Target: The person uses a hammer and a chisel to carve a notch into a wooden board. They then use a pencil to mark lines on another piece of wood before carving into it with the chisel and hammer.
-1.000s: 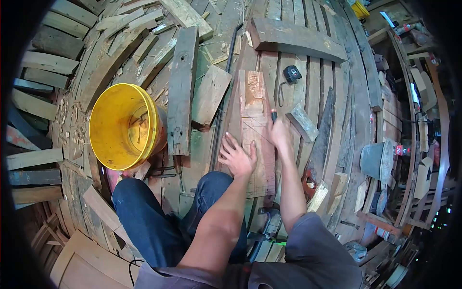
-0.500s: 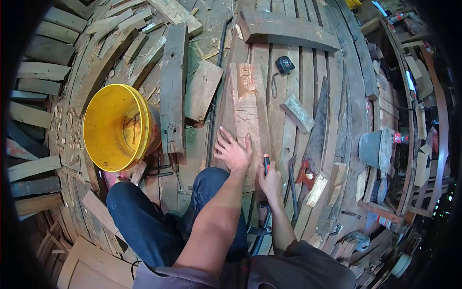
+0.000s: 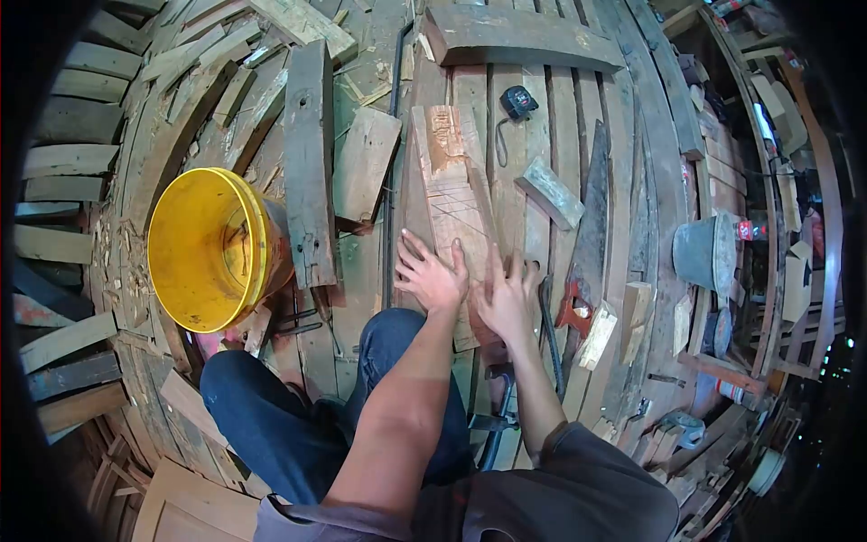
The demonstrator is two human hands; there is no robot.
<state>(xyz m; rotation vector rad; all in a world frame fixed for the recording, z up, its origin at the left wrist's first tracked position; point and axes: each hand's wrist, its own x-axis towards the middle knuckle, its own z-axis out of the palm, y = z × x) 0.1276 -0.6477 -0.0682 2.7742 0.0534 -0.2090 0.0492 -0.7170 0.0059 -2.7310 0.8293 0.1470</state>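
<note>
A pale wooden board (image 3: 456, 212) lies lengthwise before me, with a rough cut recess at its far end and several drawn lines across its face. My left hand (image 3: 433, 278) lies on the board's near part, fingers spread. Beside it, my right hand (image 3: 508, 296) rests at the board's right edge with its fingers stretched apart; no tool shows in it. Close to the right hand is a dark curved metal bar (image 3: 549, 339). Further right lies a handsaw (image 3: 593, 208) with a red handle. A grey rectangular block (image 3: 551, 194) sits between saw and board.
A yellow bucket (image 3: 206, 251) stands open at the left, near a thick grey plank (image 3: 309, 163). Beyond the board are a black tape measure (image 3: 517, 103) and a heavy timber (image 3: 519, 38). A grey bucket (image 3: 704, 253) is at the right. Offcuts and wood chips litter the slatted floor.
My right hand has let go of the dark-handled tool with an orange band and opened out against the board. The left hand stays on the board. The view has shifted slightly.
</note>
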